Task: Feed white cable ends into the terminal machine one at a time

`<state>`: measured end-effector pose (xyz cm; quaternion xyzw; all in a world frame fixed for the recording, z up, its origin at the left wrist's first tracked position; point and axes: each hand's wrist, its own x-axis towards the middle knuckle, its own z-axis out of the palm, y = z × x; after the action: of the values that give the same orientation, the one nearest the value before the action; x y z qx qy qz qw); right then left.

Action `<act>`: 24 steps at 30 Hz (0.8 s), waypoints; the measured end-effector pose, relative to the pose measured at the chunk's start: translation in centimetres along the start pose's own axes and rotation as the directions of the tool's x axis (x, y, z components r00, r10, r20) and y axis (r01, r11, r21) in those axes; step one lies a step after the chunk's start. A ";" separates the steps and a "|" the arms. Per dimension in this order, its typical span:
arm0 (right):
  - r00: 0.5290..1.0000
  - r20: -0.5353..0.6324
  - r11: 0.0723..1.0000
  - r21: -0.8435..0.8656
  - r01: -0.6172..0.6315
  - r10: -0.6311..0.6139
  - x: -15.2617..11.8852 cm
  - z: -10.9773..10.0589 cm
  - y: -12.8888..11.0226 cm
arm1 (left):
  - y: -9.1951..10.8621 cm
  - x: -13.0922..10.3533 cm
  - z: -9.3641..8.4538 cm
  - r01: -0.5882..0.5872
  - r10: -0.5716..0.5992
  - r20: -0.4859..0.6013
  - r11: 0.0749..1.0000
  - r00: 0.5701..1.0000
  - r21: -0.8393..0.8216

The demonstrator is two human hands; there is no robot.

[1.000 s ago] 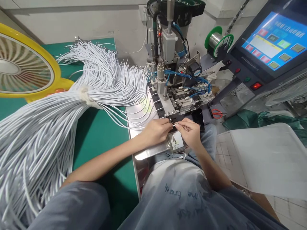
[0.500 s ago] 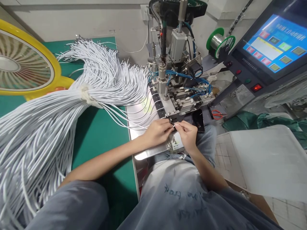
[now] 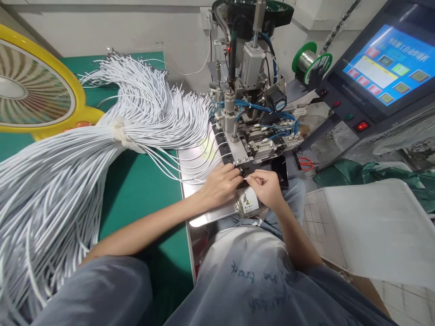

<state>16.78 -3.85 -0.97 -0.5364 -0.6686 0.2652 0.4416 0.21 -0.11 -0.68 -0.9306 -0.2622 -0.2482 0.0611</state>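
Note:
My left hand [image 3: 224,183] is closed on a white cable near its end, just in front of the machine [image 3: 243,149]. Fingers pinched, my right hand [image 3: 265,186] meets it at the tip of the same cable. Several white cables [image 3: 195,168] run from the tied bundle [image 3: 68,167] past my left hand into the machine's left edge. Beneath my hands sits a clear container with a white label [image 3: 249,200]. The cable's tip is small and mostly hidden by my fingertips.
A yellow fan [image 3: 79,90] stands at the left on the green table mat [image 3: 146,208]. To the right are a wire spool [image 3: 307,61], a touchscreen [image 3: 390,63], red-handled snips [image 3: 306,163], a dark phone-like slab [image 3: 280,167] and a white plastic bin [image 3: 374,222].
My fingers have shifted slightly around the cable end, and less of its tip shows between them. The bundle and the machine look the same.

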 end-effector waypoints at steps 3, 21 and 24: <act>0.990 -0.140 0.997 0.078 0.002 0.009 -0.3 1.2 0.2 | 0.4 -0.2 0.3 0.163 -0.162 0.023 0.973 0.987 -0.165; 0.906 0.113 0.847 0.324 -0.421 0.407 0.0 1.2 6.7 | -0.2 -0.5 2.4 0.064 -0.056 0.408 0.998 0.911 -0.007; 0.894 0.120 0.816 0.368 -0.445 0.433 0.2 1.5 6.7 | -0.2 -0.5 2.3 0.048 -0.033 0.410 0.998 0.912 -0.028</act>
<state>18.71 -1.55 -7.15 -0.5740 -0.4682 0.4942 0.4551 0.72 0.35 -2.97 -0.9572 -0.2836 -0.0540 -0.0180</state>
